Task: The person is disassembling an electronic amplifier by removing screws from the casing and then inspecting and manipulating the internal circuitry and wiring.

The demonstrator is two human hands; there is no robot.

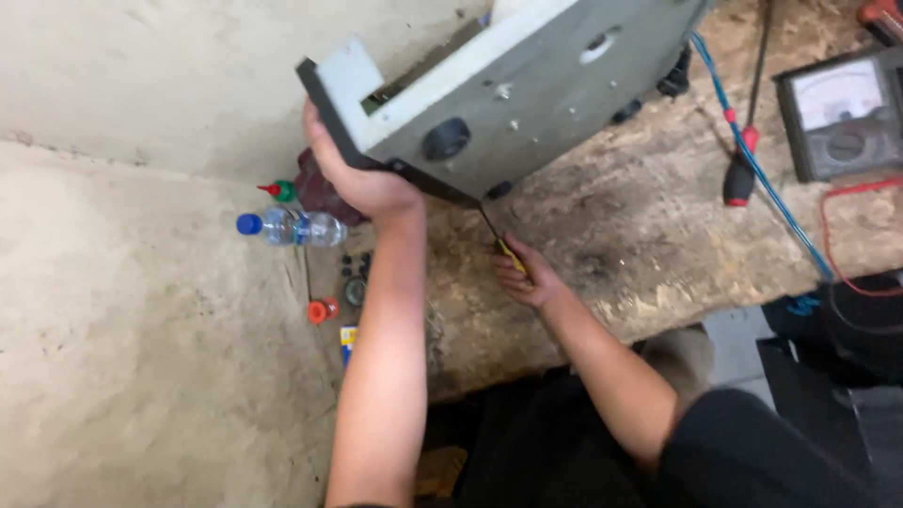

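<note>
Grey box: we see the big grey metal box tipped up on one edge at 12 o'clock, its lower corner resting on the bench.
Left hand: our left hand has its fingers wrapped tight on the box's lower left corner and holds it up.
Right hand: our right hand is closed on a yellow-handled screwdriver, with the tip pointing up under the box.
What could go wrong: we think the box looks heavy, so it could slip from one hand and drop on the right hand under it. The screwdriver tip could also slide off and poke a finger.
Things around: a water bottle, a red-capped glue bottle and small caps sit at 9 o'clock.
In the way: a blue wire, a red-handled screwdriver and a meter lie at 2 o'clock, near where the box could fall.
</note>
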